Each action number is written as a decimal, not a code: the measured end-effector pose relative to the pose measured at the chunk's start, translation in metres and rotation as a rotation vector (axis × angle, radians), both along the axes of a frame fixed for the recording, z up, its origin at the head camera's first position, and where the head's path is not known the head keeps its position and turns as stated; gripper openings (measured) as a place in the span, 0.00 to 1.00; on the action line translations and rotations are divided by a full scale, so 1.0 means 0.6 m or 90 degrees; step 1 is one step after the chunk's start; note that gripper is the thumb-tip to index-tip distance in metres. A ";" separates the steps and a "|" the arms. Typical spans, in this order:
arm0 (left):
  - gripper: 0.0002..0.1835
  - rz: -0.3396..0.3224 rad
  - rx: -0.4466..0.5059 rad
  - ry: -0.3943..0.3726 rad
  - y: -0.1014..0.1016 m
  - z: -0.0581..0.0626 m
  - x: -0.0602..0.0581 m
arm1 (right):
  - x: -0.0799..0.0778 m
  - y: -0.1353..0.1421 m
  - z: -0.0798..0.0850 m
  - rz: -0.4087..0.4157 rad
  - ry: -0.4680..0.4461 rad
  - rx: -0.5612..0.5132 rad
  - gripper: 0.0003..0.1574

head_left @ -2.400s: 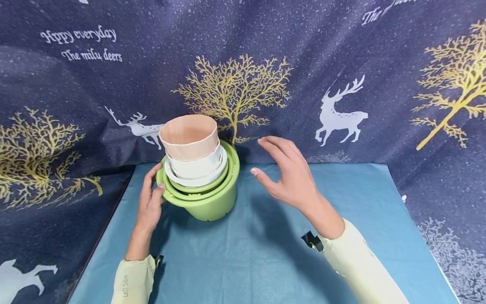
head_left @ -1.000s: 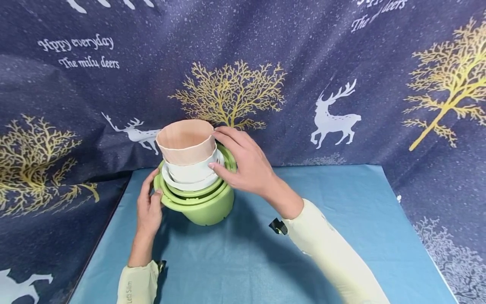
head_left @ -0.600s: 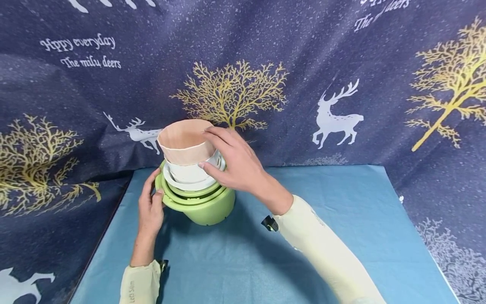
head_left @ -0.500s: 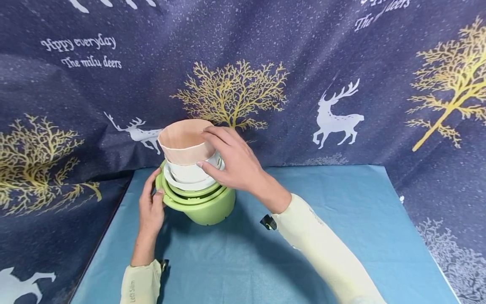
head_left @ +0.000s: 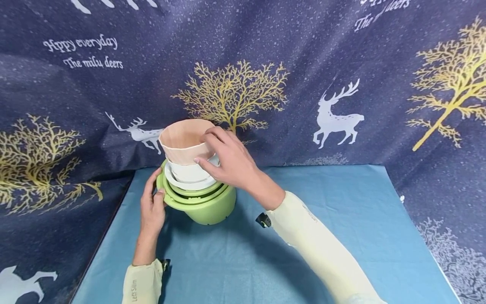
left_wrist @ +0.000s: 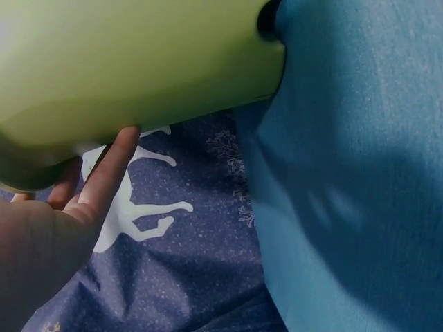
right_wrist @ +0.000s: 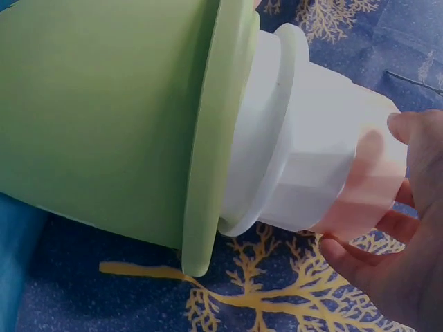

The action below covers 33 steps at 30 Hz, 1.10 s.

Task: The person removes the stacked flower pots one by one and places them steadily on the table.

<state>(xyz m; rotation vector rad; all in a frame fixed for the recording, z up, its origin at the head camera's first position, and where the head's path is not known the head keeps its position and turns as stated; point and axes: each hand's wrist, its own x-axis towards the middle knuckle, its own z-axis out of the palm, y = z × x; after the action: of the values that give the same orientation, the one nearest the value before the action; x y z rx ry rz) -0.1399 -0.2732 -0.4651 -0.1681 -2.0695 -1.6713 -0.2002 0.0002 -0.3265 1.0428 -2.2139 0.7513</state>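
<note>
- right hand (head_left: 234,164): fingers clamped on the rim of a faceted, round pink pot (head_left: 182,155)
- left hand (head_left: 152,213): fingers clamped on a round green pot's (head_left: 210,211) rim
- just below the right fingers: faceted white pot (head_left: 185,172)

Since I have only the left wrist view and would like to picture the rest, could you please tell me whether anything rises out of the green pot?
Observer: Yes, in the head view a white pot with a peach pot above it rises out of the green pot.

Operator: Thank you; and could you tell me where the right hand is?

Observer: The right hand is at the peach pot, with its fingertips over the rim.
</note>
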 end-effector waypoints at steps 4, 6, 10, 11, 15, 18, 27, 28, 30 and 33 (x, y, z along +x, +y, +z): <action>0.31 0.002 0.000 0.001 0.000 -0.002 -0.001 | -0.003 -0.005 -0.002 0.001 -0.008 -0.013 0.22; 0.31 0.003 0.001 0.003 0.000 -0.003 -0.001 | -0.003 -0.008 -0.004 0.002 -0.018 -0.019 0.22; 0.30 0.004 0.000 0.009 0.000 -0.003 0.000 | -0.002 -0.010 -0.007 0.001 -0.032 -0.030 0.23; 0.30 0.004 0.001 0.011 0.001 -0.003 0.000 | -0.001 -0.010 -0.007 0.002 -0.035 -0.034 0.23; 0.30 0.003 -0.002 0.017 0.001 -0.002 0.001 | 0.000 -0.010 -0.008 0.006 -0.040 -0.050 0.22; 0.31 0.005 -0.001 0.014 0.001 -0.002 0.001 | 0.001 -0.010 -0.008 0.006 -0.040 -0.059 0.22; 0.31 0.010 0.006 0.006 0.003 -0.002 -0.001 | 0.000 -0.010 -0.011 0.010 -0.024 -0.069 0.22; 0.31 0.010 0.005 0.006 0.003 -0.002 0.000 | 0.000 -0.009 -0.010 0.011 -0.020 -0.073 0.22; 0.31 0.012 0.003 0.007 0.003 -0.002 0.000 | 0.000 -0.009 -0.009 0.015 -0.011 -0.083 0.21; 0.31 0.012 -0.002 0.010 0.003 -0.002 0.000 | -0.001 -0.007 -0.007 0.021 0.008 -0.100 0.21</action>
<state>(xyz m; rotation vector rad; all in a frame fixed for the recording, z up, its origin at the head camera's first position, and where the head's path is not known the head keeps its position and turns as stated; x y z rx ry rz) -0.1398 -0.2717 -0.4661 -0.1629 -2.0555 -1.6507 -0.2008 -0.0041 -0.3304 1.0040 -2.0947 0.9153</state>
